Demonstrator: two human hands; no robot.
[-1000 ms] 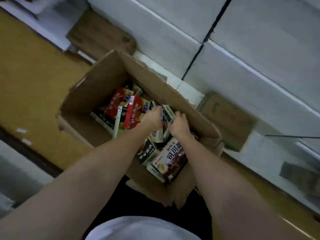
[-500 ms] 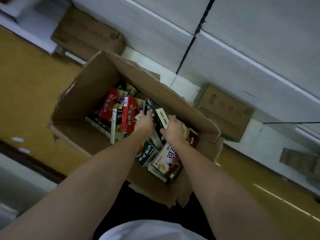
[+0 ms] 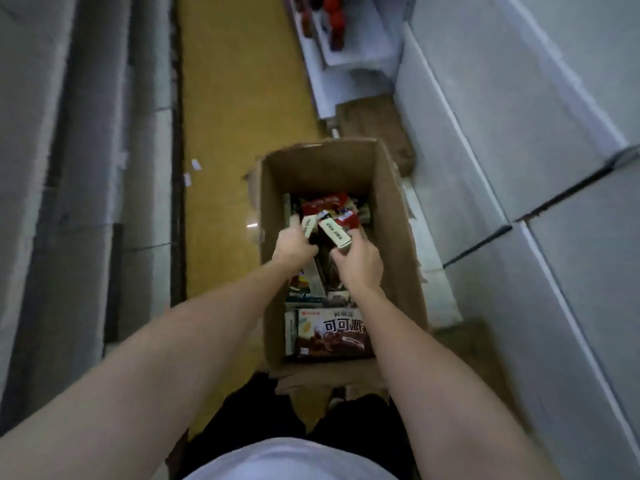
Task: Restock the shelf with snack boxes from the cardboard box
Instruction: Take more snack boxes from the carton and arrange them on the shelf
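Both arms reach down into the open brown cardboard box (image 3: 391, 216) on the yellow floor (image 3: 221, 140). The left hand (image 3: 293, 244) curls round a pale-ended snack box (image 3: 309, 226); the right hand (image 3: 360, 263) grips a cream-ended snack box (image 3: 335, 233) at its 11 o'clock. A brown chocolate-pie box (image 3: 334, 334) lies at the near end, white shelves (image 3: 519, 161) at 3 o'clock.

Both hands reached into the cardboard box (image 3: 391, 202); left hand (image 3: 294, 245) and right hand (image 3: 358, 263) each gripped a snack box (image 3: 335, 233).
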